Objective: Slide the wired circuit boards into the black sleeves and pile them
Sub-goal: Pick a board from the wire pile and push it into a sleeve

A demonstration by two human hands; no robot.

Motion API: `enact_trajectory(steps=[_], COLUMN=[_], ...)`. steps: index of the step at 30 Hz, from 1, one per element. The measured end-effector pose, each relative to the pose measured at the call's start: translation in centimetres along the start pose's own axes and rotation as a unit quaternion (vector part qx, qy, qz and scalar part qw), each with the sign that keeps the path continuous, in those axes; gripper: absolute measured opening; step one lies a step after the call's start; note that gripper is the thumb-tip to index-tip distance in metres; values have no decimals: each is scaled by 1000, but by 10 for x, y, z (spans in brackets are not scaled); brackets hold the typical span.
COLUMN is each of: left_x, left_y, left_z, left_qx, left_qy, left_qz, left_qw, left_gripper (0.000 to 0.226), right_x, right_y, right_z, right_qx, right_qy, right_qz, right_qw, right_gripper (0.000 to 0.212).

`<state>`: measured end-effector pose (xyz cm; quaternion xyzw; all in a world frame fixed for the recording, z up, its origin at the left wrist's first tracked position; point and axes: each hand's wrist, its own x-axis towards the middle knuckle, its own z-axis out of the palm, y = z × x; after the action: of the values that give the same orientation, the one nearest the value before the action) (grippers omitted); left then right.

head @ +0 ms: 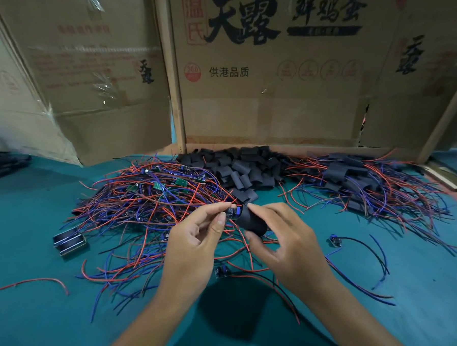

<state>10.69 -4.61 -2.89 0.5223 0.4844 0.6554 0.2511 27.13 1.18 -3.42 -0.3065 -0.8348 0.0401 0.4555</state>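
My left hand [194, 240] pinches a small wired circuit board [232, 212] at the mouth of a black sleeve [252, 221]. My right hand [284, 239] holds that sleeve between forefinger and thumb, above the teal table. A tangle of bare wired boards [152, 192] with red and blue leads lies to the left. Empty black sleeves [238, 165] are heaped at the back centre. Sleeved boards [359, 179] with trailing wires are piled at the back right.
Cardboard boxes [266, 82] wall off the back of the table. Two loose wired boards lie near my right forearm [335, 240] and below my hands [220, 273]. A small metal-framed part [70, 241] sits at the left. A stray red wire [33, 283] lies front left.
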Motion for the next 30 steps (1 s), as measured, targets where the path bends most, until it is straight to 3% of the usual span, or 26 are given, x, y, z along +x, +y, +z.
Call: enact_trajectory(steps=[5,16,30], left_x=[-2,-4,-6], left_y=[0,2,-2], left_z=[-1,-1,1], left_qx=[69,83,121], left_qy=[-18,-20,-26], left_qz=[20,-3,-26], left_qw=[997,996,992], left_gripper=[24,7,11], right_x=[-1,-1,-3], right_y=[1,8,5], right_z=[1,5,7], right_qx=[-49,-49,-45], right_qy=[-5,4,3], right_qz=[-33,-57,-49], right_qw=[998,997,998], right_gripper=[41,38,36])
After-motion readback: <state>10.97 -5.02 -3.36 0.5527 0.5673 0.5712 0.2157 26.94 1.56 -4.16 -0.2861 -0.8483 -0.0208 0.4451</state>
